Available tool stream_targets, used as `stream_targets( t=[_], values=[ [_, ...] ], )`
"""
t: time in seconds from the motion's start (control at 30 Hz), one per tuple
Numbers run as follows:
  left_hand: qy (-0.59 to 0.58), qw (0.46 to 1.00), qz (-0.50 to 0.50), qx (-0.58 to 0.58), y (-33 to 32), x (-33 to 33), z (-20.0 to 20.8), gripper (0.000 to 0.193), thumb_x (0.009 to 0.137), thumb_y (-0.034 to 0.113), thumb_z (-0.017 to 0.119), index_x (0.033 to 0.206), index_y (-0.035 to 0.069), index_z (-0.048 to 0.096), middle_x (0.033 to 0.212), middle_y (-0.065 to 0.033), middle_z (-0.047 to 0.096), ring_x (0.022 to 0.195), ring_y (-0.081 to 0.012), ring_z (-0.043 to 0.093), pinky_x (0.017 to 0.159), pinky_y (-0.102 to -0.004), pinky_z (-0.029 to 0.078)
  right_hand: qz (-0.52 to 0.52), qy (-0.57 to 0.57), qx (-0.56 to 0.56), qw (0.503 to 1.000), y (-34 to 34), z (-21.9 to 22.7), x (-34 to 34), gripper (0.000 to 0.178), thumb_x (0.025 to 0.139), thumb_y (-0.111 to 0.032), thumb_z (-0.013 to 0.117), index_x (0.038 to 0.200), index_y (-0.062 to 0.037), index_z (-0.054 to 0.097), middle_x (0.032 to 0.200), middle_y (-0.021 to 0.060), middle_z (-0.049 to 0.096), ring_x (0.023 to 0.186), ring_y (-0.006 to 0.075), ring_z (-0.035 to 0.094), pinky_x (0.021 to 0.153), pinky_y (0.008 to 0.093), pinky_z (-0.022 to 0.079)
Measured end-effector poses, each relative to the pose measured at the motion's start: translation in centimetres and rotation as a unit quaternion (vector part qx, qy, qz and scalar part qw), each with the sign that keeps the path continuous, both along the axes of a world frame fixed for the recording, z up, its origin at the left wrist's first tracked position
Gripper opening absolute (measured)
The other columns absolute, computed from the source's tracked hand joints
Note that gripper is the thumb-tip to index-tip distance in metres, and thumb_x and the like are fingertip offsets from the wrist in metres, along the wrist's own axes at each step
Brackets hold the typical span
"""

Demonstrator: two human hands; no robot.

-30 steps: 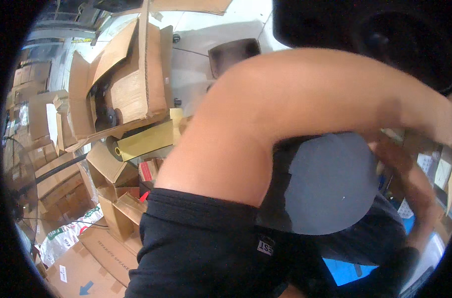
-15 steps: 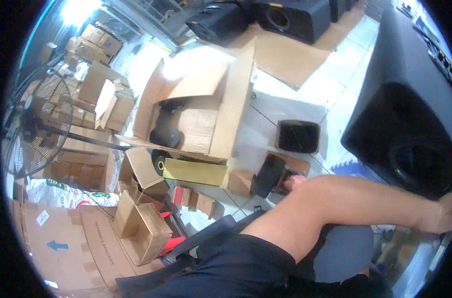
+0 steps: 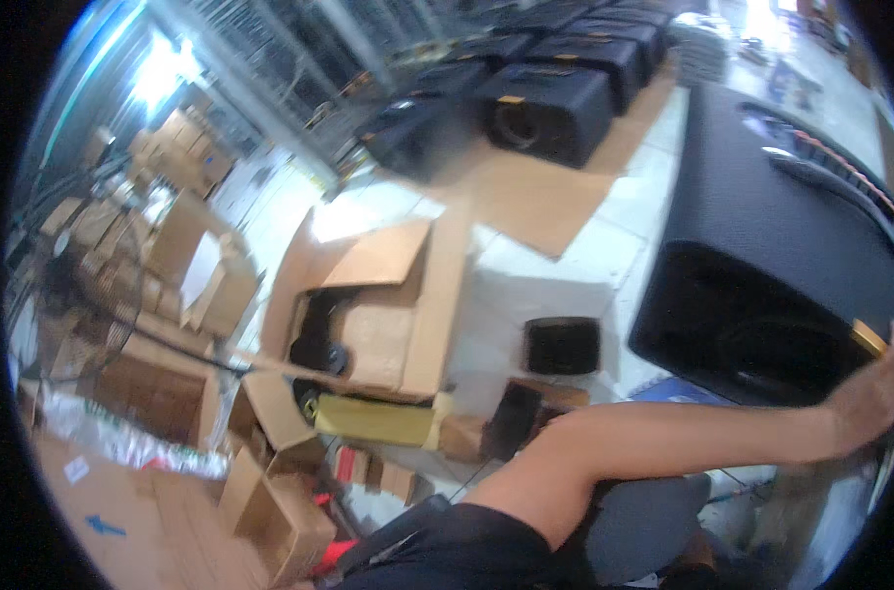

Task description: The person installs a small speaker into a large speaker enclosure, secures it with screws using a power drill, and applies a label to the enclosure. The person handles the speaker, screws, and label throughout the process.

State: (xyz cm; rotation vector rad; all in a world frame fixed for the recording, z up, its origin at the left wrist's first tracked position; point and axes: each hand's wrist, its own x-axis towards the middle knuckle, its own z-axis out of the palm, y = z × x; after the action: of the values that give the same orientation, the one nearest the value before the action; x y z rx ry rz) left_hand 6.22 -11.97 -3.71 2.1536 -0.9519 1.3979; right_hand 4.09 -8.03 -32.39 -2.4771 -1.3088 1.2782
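Observation:
A bare arm crosses from a dark sleeve at the lower middle to the right rim; it looks like my left. At its end my left hand (image 3: 871,398) reaches up beside the large black speaker cabinet (image 3: 761,236). Its fingers are blurred and cut by the picture's edge, close to a yellow-orange tab (image 3: 869,337) on the cabinet. A black object at the rim touches or overlaps them; its kind is unclear. The cabinet lies with a carrying handle (image 3: 820,177) on top. My right hand is out of sight.
Several black speakers (image 3: 545,113) stand on cardboard at the back. An open carton (image 3: 437,324) holds dark parts on the tiled floor, beside a dark rectangular piece (image 3: 562,346). Small boxes (image 3: 289,521) and a pedestal fan (image 3: 83,285) are at left. A grey rounded surface (image 3: 648,531) lies below my arm.
The view has shifted, so the floor items sit lower and more speakers show at the back. My left hand's fingers now show higher, near the cabinet's tab.

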Motion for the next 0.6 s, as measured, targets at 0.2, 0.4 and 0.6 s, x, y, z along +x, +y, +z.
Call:
stream_targets(
  t=[0.2,0.4,0.6],
  values=[
    [-0.038,0.994,0.056,0.082,4.3,0.2,1.8,0.043,0.093,0.024,0.051,0.124,-0.004,0.059,0.121,-0.0209,0.062,0.115,-0.0324,0.058,0.102,-0.0425,0.043,-0.034,0.014,0.013,0.999,1.2,-1.2,-0.2,0.028,0.091,-0.027,0.059,0.094,-0.0018,0.070,0.093,0.0140,0.073,0.080,0.0260,0.068,0.070,0.0469,0.052],
    [-0.063,0.989,0.069,0.113,5.7,0.2,3.0,0.038,0.092,0.022,0.054,0.124,0.002,0.061,0.121,-0.0159,0.063,0.117,-0.0284,0.058,0.101,-0.0422,0.042,-0.070,0.035,0.025,0.997,1.8,-3.5,-1.2,0.029,0.091,-0.028,0.059,0.093,-0.0015,0.069,0.093,0.0138,0.072,0.080,0.0256,0.068,0.069,0.0473,0.051],
    [-0.005,0.987,0.042,0.154,5.8,0.2,3.8,0.081,0.071,0.049,0.077,0.132,0.001,0.056,0.129,-0.0169,0.059,0.123,-0.0303,0.053,0.101,-0.0451,0.039,-0.113,0.002,0.077,0.991,-0.9,1.0,-3.1,0.030,0.090,-0.030,0.059,0.092,-0.0012,0.069,0.093,0.0135,0.072,0.079,0.0251,0.067,0.069,0.0477,0.051]
  ],
)
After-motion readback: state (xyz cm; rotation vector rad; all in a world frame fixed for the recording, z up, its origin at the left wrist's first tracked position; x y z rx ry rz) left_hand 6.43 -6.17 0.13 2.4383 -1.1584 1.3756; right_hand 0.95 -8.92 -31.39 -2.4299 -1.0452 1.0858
